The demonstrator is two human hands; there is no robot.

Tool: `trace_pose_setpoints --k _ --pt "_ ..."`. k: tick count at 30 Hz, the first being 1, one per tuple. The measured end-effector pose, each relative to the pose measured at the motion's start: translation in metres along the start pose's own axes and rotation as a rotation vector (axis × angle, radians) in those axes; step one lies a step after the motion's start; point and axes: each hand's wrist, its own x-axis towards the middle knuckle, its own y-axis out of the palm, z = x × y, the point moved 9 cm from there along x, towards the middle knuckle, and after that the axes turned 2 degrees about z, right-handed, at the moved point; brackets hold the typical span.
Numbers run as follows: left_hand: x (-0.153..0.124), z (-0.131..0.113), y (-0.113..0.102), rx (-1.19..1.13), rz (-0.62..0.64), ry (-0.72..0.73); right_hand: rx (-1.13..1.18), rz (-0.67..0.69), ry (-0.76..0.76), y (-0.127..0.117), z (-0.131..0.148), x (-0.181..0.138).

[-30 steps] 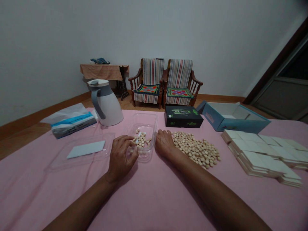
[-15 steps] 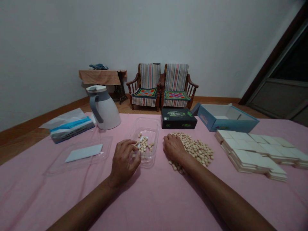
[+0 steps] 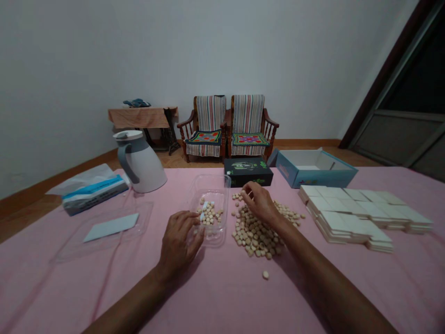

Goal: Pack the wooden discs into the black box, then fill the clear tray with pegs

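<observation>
My left hand (image 3: 181,239) is at the near left side of a clear plastic container (image 3: 227,195), its fingers and thumb curled against the wall and corner. Several small, pale, rounded wooden pieces (image 3: 209,214) lie inside, beside a bit of white paper. To the right, my right hand (image 3: 259,200) hovers over the far side of a heaped pile of the same wooden pieces (image 3: 255,232). Its fingers are bent and drawn together, pointing down; whatever is between the tips is too small to make out. One loose wooden piece (image 3: 265,275) lies in front of the pile.
Behind the pile stand a black box (image 3: 248,172) and an open blue box (image 3: 316,171). Stacked pale square boards (image 3: 347,208) lie at right. On the left are a white jug (image 3: 146,167), a tissue pack (image 3: 93,192) and a clear lid (image 3: 146,222) with a white card.
My right hand has lifted off the pile's left side and moved away from me, fingers drawn in. The pile has spread nearer, with one piece apart. My left hand stays at the container.
</observation>
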Motion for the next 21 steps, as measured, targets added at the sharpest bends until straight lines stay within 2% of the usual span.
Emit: trace_pose_setpoints --k 3,6,8,11,13,15,17,21 --pt "-0.001 -0.003 0.0 0.01 -0.019 0.041 0.171 -0.017 -0.025 -0.009 0.018 0.007" --pt "0.0 -0.004 -0.001 0.022 -0.022 0.054 0.35 0.024 -0.069 -0.003 0.032 0.016" --pt "0.0 -0.003 -0.002 0.028 -0.016 0.048 0.4 0.046 -0.063 0.001 0.032 0.024" --pt "-0.001 -0.001 -0.001 0.024 0.0 0.039 0.161 0.077 -0.028 0.007 0.021 0.034" --pt "-0.001 0.0 -0.001 0.023 0.004 0.038 -0.11 0.195 -0.013 0.022 0.012 0.037" --pt "-0.002 0.001 -0.002 0.025 0.007 0.044 -0.284 0.326 0.002 0.04 0.001 0.034" --pt "-0.002 0.002 -0.002 0.024 0.012 0.05 -0.336 0.395 0.021 0.054 -0.007 0.029" --pt "-0.002 0.003 -0.005 0.017 0.004 0.061 -0.361 0.432 0.039 0.073 -0.016 0.02"
